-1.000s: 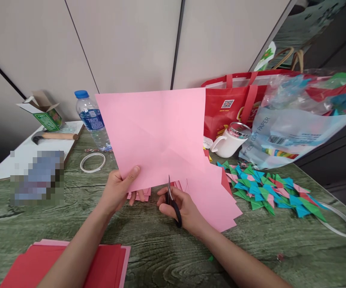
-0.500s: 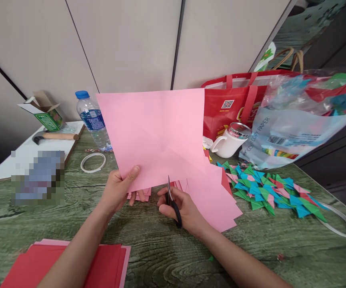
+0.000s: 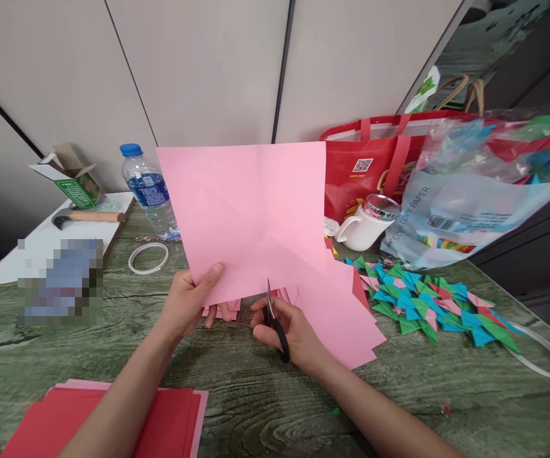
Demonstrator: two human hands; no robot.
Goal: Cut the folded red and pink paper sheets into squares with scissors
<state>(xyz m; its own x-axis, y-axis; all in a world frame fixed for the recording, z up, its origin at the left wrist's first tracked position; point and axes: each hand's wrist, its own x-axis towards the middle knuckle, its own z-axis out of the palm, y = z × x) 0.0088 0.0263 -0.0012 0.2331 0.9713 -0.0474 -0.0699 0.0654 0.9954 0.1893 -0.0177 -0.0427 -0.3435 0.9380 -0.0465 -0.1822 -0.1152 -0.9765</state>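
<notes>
A large pink sheet of paper [image 3: 250, 210] stands upright, pinched at its lower left corner by my left hand [image 3: 191, 296], thumb in front and fingers behind. My right hand [image 3: 287, 331] is closed around black-handled scissors [image 3: 279, 334], their blades pointing up at the sheet's lower edge. Whether the blades touch the paper I cannot tell. Behind my right hand more pink sheets [image 3: 336, 312] lie fanned on the table. Small pink pieces [image 3: 234, 308] lie below the held sheet, partly hidden by my left fingers.
Red paper [image 3: 170, 413] lies at the front left. A water bottle [image 3: 148, 191], a tape roll [image 3: 148, 258] and a hammer-like tool [image 3: 88, 217] are on the left. To the right are folded coloured paper pieces [image 3: 422, 299], a white mug [image 3: 367, 222], a red bag [image 3: 346, 172] and a plastic bag [image 3: 460, 216].
The pink sheet's upper left corner has shifted very slightly to the right. Both hands and the scissors look almost unmoved.
</notes>
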